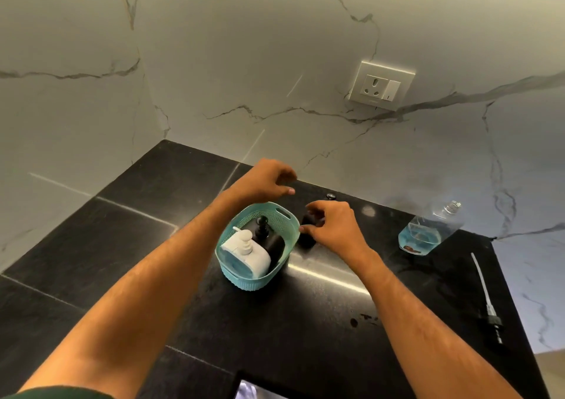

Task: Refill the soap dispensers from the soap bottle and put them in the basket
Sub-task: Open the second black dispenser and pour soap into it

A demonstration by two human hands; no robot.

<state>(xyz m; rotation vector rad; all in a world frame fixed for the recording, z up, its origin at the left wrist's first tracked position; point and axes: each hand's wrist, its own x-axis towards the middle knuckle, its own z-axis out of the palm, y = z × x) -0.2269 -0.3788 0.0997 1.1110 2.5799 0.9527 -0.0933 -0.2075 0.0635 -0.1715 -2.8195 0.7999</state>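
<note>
right hand [334,225] grips black dispenser [307,235] just beside basket [286,215] rim.

A teal basket [256,279] with a ribbed, perforated wall holds one white soap dispenser [247,250] and one black soap dispenser [269,233]. The table [122,230] is black; the wall [244,46] is white marble with grey veins. The clear soap bottle [428,230] holds blue liquid.

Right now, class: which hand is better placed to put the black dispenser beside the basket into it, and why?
Right. The right hand already touches the black dispenser beside the basket; the left hand hovers above, holding nothing.
</note>
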